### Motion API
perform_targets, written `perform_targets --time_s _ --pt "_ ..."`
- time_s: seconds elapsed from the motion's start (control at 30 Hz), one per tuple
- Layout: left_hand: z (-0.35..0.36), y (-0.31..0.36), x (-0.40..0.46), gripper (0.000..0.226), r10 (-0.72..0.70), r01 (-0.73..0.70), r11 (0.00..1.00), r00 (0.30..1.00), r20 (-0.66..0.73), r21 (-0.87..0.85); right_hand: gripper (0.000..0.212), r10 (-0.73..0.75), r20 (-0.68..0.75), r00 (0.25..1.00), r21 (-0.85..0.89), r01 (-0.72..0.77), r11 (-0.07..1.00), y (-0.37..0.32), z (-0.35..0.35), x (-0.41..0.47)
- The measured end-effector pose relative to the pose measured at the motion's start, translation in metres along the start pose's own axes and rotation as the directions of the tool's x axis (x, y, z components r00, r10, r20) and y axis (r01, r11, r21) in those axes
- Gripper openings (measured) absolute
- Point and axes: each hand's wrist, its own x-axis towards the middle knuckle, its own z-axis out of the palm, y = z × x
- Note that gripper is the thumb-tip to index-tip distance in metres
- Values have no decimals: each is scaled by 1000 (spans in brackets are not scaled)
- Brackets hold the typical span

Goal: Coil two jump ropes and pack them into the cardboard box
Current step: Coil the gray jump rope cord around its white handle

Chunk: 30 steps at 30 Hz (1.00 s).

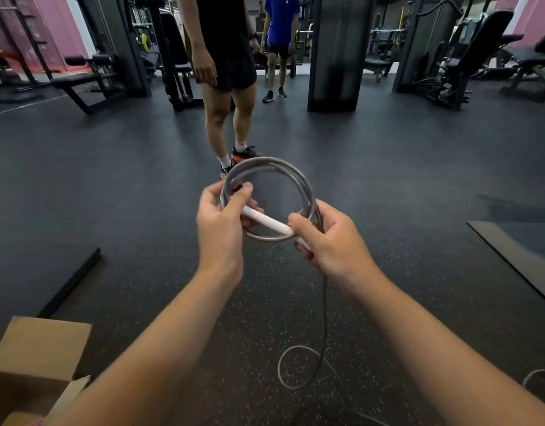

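Above the gym floor (388,179), both hands grip a coiled grey jump rope (283,167): left hand (222,222) pinching the coil, right hand (332,241) curled round its white handle (266,221).

Dim indoor light, with the dark speckled floor (388,167) soaking most of it up. Brighter patches show far back. Wide-angle bending curves the edges, the background machines (449,66) look soft, and shadows under them are faint and diffuse.
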Motion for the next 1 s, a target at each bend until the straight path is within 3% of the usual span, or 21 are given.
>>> perform_targets --time_s 0.07,0.1,0.17,0.2,0.27,0.33,0.4,0.5,0.63,0.7,0.77,0.83,0.9,1.0 --pt "-18 15 17 37 76 -120 976 969 236 181 22 -21 123 992 -156 40 987 -4 -18 5" --pt "-26 25 24 47 60 -208 918 914 401 338 24 -19 181 983 -235 62 970 -5 -27 7" --pt "-32 46 30 61 -169 -399 662 745 645 634 26 12 272 962 -397 101 912 -4 -38 10" --pt "-30 52 30 64 -293 -476 516 683 669 712 26 35 306 951 -474 120 873 -4 -40 10" --pt "-18 57 21 58 -397 -599 301 629 668 742 29 73 369 926 -559 159 813 -4 -39 10" --pt "-4 49 10 43 -426 -642 222 613 666 733 28 89 417 905 -573 185 798 -4 -36 7" --pt "2 38 5 33 -486 -575 310 589 646 757 23 110 428 897 -546 160 822 -4 -35 6" --pt "-2 24 6 32 -542 -428 472 548 636 771 32 169 433 886 -490 73 869 -4 -36 5" --pt "-4 12 2 23 -486 -373 595 538 688 712 34 134 418 899 -454 78 888 -6 -38 5" --pt "-4 14 0 15 -421 -338 688 536 732 642 41 47 313 949 -364 74 928 -12 -37 7" --pt "-6 15 1 21 -314 -300 773 584 748 559 51 25 155 988 -159 -1 987 -17 -40 10" --pt "-7 16 5 29 -210 -182 879 682 700 440 60 109 36 993 -4 -109 994 -17 -51 13" --pt "-8 14 10 29 -128 -33 968 787 604 249 68 159 -21 987 -20 -159 987 -11 -64 15" --pt "-3 14 10 29 -97 124 992 891 443 -31 72 192 -4 981 -51 -192 980 0 -63 15"
